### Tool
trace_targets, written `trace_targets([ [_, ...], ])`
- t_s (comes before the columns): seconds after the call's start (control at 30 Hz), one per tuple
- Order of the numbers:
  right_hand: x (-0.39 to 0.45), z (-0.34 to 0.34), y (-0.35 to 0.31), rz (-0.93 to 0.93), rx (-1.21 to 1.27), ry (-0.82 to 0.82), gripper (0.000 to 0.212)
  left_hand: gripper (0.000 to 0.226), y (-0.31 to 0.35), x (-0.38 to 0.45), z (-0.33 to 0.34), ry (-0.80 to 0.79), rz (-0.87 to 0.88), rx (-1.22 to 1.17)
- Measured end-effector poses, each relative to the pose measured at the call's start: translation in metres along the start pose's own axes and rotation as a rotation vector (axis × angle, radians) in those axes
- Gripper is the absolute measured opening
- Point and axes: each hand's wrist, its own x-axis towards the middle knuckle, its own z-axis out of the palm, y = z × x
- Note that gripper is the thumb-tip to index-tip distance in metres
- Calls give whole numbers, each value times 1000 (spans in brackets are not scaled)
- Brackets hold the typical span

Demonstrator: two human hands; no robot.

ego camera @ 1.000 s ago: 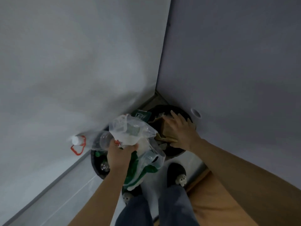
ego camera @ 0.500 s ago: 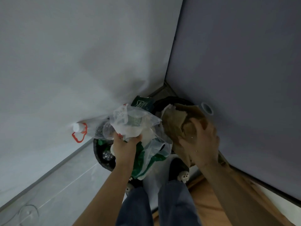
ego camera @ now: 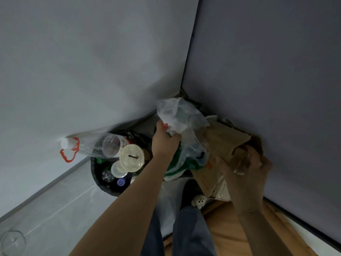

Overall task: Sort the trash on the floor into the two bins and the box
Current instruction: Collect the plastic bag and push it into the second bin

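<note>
Grey walls meet at a corner above a black round bin (ego camera: 103, 183) of bottles; left hand (ego camera: 165, 143) clenches a crumpled translucent plastic bag (ego camera: 179, 115), right hand (ego camera: 247, 167) grips creased brown cardboard (ego camera: 223, 139).

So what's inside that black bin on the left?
The black bin holds clear plastic bottles, round plastic cup lids and a blue bottle cap. The left hand and forearm cover its right side; anything deeper is hidden.

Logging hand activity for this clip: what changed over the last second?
The right hand, earlier flat on the brown cardboard over the far bin, now grips it and has pulled it nearer. The left hand keeps its grip on the clear plastic bags; the black bin of bottles is unmoved.
</note>
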Motion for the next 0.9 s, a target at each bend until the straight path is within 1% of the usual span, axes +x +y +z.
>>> trace_targets([
  [0.1, 1, 1, 0, 23, 2, 13, 75, 48, 1, -1, 23, 96, 46, 123],
  [0.2, 1, 7, -6, -2, -81, 2, 76, 48, -13, -6, 39, 182, 73, 81],
  [0.33, -4, 19, -3, -37, -146, -17, 85, 49, -37, 0, 49, 264, 156, 9],
  [0.43, -6, 23, 3, -46, -157, -36, 88, 55, -46, 10, 58, 232, 126, -25],
  [0.5, -6, 25, 3, -55, -172, -48, 87, 48, -48, 17, 60, 193, 119, -65],
  [0.57, -4, 27, 3, -74, -181, -53, 86, 44, -50, 24, 60, 136, 116, -99],
  [0.63, -4, 28, 3, -85, -208, -54, 86, 54, -49, 31, 52, 26, 90, -35],
  [0.7, -6, 27, 4, -76, -228, -65, 86, 65, -48, 32, 35, -165, 13, 146],
  [0.8, -10, 29, 2, -108, -303, -103, 85, 67, -55, 26, 9, -443, -164, 393],
  [0.83, -11, 30, 2, -140, -345, -118, 83, 69, -58, 23, 3, -522, -214, 422],
  [0.9, -13, 30, 2, -182, -384, -146, 80, 66, -59, 19, -3, -582, -265, 318],
])
